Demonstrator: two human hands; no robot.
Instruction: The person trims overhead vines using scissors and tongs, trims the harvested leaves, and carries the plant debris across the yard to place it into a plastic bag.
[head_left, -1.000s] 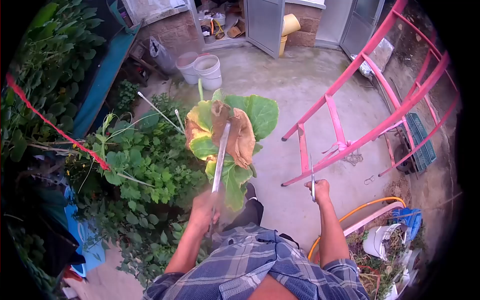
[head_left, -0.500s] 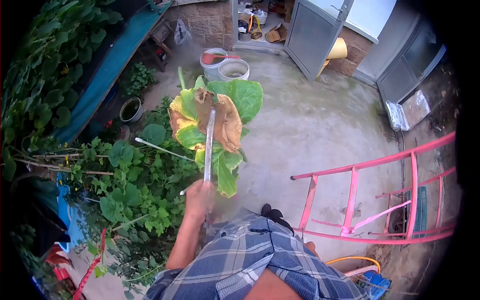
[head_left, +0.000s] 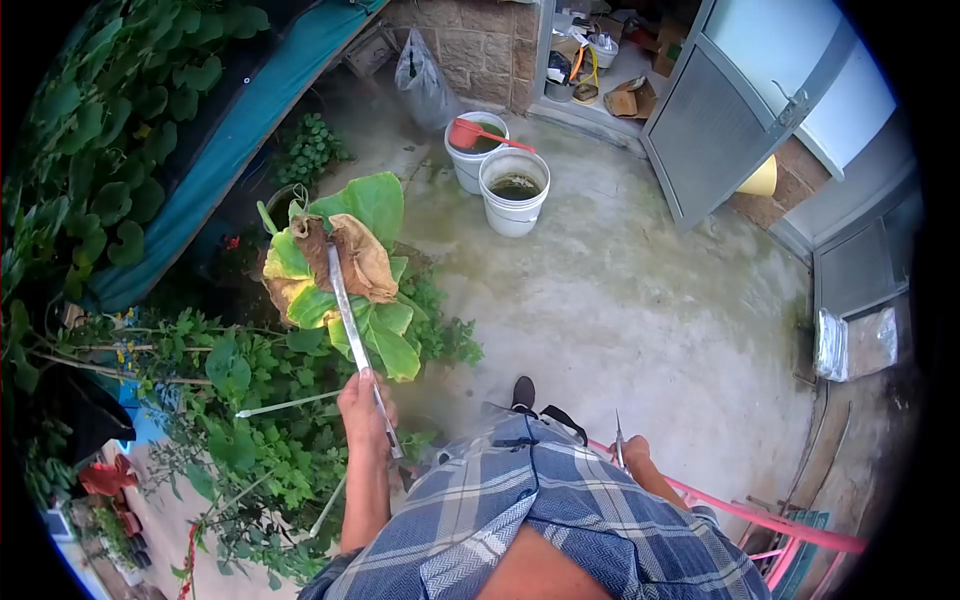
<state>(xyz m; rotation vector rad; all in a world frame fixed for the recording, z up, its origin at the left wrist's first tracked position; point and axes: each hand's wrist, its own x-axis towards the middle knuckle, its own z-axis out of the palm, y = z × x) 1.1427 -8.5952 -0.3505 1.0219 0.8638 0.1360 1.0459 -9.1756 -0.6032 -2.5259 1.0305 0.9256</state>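
Note:
My left hand (head_left: 364, 408) is closed round a long flat metal tool (head_left: 349, 318), likely tongs. At the tool's far end hangs a bunch of large leaves (head_left: 372, 215), partly green and yellow, with a dry brown curled part (head_left: 362, 262). The bunch is held over the garden plants, away from the ground. My right hand (head_left: 634, 452), low beside my shirt, is wrapped round scissors (head_left: 619, 440), whose narrow blades point forward. The scissors' handles are mostly hidden by the fingers.
Two white buckets (head_left: 514, 212) stand ahead, the rear one with a red dipper (head_left: 480, 136). A grey door (head_left: 712, 130) is open at the right. Green plants (head_left: 230, 430) fill the left side. The pink ladder (head_left: 760, 520) is at the lower right, near my right arm.
The view has swung right and moved forward; the buckets look nearer and the ladder has dropped to the lower right. The leaves and my left hand have shifted left. Both hands keep their holds.

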